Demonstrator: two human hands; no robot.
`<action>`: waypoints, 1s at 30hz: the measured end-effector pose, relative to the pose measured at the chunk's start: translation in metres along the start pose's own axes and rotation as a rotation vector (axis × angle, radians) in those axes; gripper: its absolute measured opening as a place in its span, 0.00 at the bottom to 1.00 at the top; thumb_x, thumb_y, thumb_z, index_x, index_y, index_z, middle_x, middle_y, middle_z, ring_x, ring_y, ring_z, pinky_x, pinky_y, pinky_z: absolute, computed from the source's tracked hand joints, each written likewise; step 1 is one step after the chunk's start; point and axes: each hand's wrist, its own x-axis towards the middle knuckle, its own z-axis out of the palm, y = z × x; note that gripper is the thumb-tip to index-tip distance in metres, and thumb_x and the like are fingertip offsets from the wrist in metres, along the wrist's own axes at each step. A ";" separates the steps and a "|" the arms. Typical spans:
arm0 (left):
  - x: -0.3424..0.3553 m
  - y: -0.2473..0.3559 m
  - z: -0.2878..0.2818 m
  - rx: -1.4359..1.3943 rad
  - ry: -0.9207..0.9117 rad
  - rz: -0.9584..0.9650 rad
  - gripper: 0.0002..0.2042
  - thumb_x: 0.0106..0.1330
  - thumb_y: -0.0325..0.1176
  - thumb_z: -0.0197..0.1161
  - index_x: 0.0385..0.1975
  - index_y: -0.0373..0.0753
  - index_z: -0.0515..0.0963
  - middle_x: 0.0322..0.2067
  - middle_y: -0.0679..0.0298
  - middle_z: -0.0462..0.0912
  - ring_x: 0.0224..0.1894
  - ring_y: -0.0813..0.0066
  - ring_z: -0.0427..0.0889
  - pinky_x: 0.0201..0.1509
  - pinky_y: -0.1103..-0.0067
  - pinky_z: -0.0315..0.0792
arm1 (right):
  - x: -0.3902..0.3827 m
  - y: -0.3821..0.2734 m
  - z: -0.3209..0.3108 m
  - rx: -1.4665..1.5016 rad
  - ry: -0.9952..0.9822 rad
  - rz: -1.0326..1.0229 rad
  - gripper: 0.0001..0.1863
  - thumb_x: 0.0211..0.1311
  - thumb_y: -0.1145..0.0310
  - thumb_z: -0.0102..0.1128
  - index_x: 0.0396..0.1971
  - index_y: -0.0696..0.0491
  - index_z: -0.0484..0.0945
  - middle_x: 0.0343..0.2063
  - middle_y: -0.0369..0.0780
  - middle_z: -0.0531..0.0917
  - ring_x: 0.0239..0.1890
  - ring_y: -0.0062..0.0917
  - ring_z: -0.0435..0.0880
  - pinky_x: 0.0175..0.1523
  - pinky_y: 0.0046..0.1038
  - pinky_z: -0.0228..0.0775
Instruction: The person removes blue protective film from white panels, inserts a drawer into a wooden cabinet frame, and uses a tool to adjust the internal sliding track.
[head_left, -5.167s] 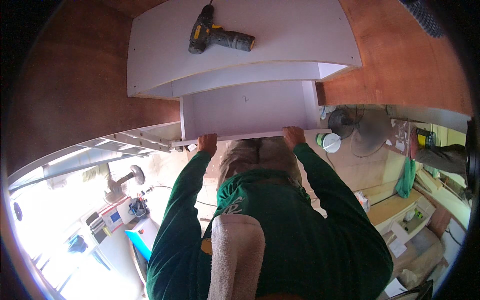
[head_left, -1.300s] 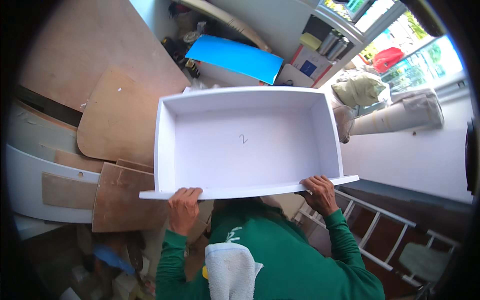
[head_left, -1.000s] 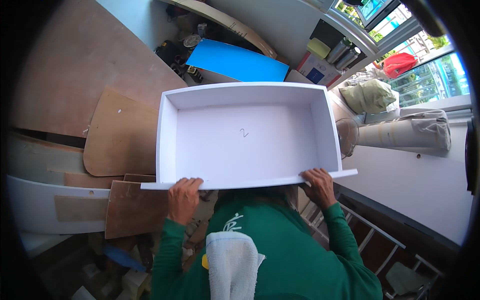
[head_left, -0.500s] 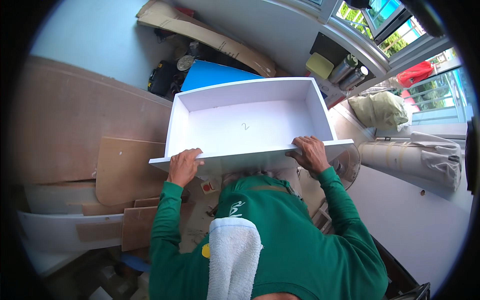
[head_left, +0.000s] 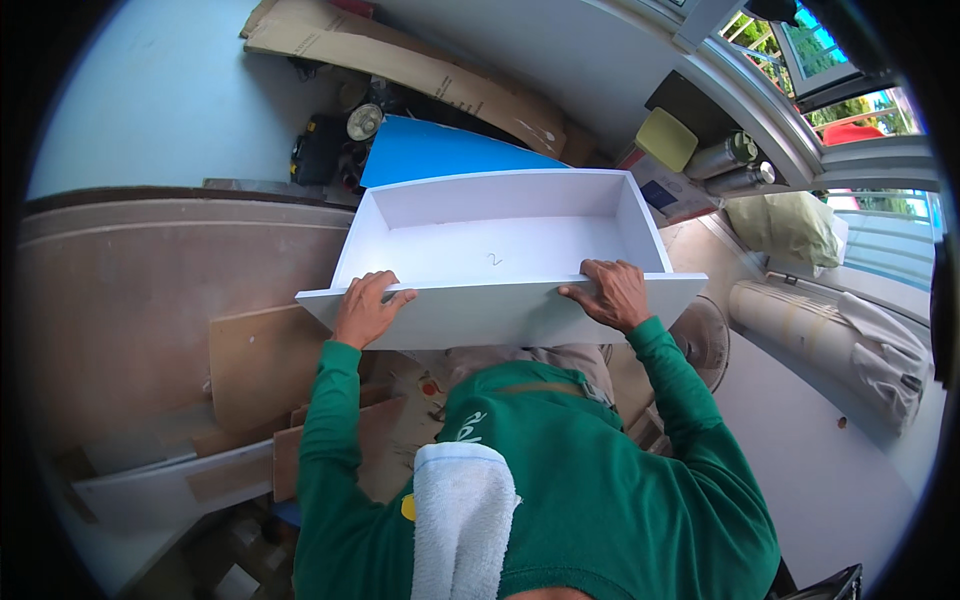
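Observation:
A white drawer (head_left: 540,240) lies in front of my body with its open top facing up and a small handwritten mark on its bottom. Its wide front panel (head_left: 480,312) is on the side nearest me. My left hand (head_left: 367,308) grips the panel's top edge near the left end, fingers hooked over it and thumb along the outer face. Toward the right end, my right hand (head_left: 612,294) holds the same edge in a similar way. What bears the drawer from below is hidden.
Behind the drawer lie a blue board (head_left: 450,152) and a long cardboard piece (head_left: 420,75). Brown boards (head_left: 265,360) lean at the left. A fan (head_left: 702,340) and a wrapped roll (head_left: 800,325) are at the right. Metal flasks (head_left: 725,157) stand near the window.
The view has shifted, and the front panel's outer face now shows more, so the drawer looks tilted differently. Both hands keep their hold on its edge.

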 end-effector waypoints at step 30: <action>0.423 -0.187 -0.136 0.186 -0.304 0.158 0.38 0.70 0.70 0.55 0.53 0.37 0.87 0.51 0.48 0.88 0.59 0.50 0.82 0.67 0.59 0.72 | 0.346 -0.004 0.040 0.015 -0.243 0.396 0.39 0.67 0.27 0.54 0.43 0.52 0.91 0.35 0.52 0.90 0.44 0.47 0.89 0.53 0.45 0.78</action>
